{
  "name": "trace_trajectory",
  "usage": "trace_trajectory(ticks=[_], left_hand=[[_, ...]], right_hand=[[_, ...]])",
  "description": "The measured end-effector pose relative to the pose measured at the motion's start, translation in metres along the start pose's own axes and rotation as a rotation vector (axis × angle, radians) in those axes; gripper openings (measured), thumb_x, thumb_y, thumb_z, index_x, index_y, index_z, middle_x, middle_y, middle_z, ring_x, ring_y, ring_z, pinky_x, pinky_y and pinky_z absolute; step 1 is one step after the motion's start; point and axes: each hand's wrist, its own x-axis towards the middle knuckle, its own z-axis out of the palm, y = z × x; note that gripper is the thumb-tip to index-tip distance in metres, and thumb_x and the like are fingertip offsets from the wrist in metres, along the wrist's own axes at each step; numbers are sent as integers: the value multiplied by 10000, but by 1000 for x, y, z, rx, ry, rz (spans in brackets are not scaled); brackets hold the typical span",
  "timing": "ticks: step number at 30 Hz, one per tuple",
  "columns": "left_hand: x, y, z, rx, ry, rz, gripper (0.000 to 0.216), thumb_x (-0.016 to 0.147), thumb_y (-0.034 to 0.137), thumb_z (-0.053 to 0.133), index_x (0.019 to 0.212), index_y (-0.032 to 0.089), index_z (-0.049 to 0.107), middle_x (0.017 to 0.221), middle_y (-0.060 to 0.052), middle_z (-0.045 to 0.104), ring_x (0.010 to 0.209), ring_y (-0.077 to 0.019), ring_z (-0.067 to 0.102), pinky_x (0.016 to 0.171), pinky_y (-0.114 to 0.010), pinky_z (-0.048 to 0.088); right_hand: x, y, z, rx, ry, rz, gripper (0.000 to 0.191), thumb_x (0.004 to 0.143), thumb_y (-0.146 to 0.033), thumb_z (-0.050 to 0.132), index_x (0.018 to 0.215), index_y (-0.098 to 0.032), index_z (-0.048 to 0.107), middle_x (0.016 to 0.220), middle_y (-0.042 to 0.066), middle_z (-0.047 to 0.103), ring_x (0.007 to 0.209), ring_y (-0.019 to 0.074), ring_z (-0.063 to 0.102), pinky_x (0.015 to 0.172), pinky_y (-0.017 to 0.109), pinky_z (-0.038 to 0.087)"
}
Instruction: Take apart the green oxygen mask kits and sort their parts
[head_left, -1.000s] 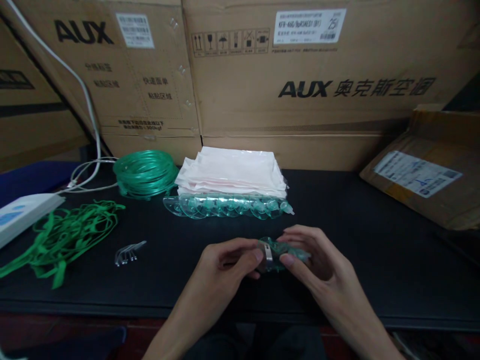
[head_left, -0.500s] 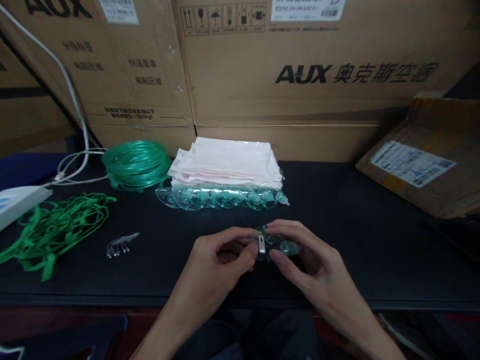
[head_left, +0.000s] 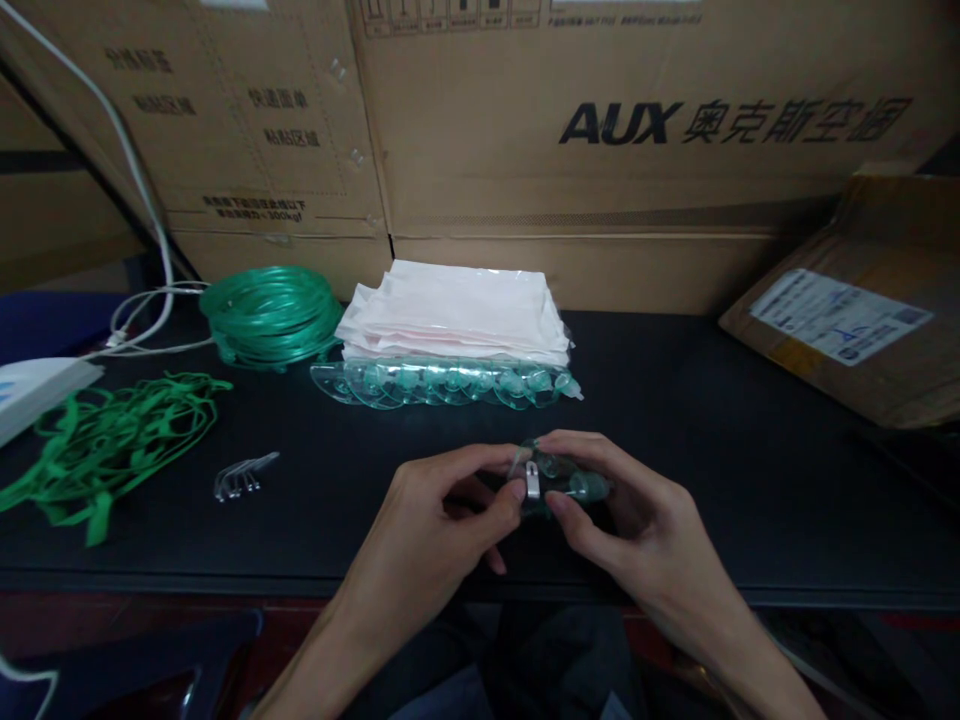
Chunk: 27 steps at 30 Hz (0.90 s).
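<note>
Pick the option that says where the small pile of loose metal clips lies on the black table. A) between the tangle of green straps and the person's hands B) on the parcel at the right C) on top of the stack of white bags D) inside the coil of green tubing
A: the metal clips lie on the bare table, right of the green straps and left of the left hand.

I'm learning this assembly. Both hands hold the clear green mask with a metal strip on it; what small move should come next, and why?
Probably press the metal strip flat onto the mask. The left hand thumb sits beside the strip, and the right hand steadies the mask from the other side.
</note>
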Motion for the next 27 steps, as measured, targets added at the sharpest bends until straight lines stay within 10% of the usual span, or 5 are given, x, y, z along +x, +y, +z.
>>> trace_trajectory(ticks=[27], left_hand=[[-2, 0, 1, 41, 17, 46, 279, 898, 313, 715, 1139, 193, 789, 810, -25, 748, 429, -52, 512, 356, -124, 451]], right_hand=[[-2, -2, 0, 4, -3, 42, 276, 832, -195, 741, 1097, -265, 770, 1014, 11, 823, 909, 195, 777, 827, 277, 613]])
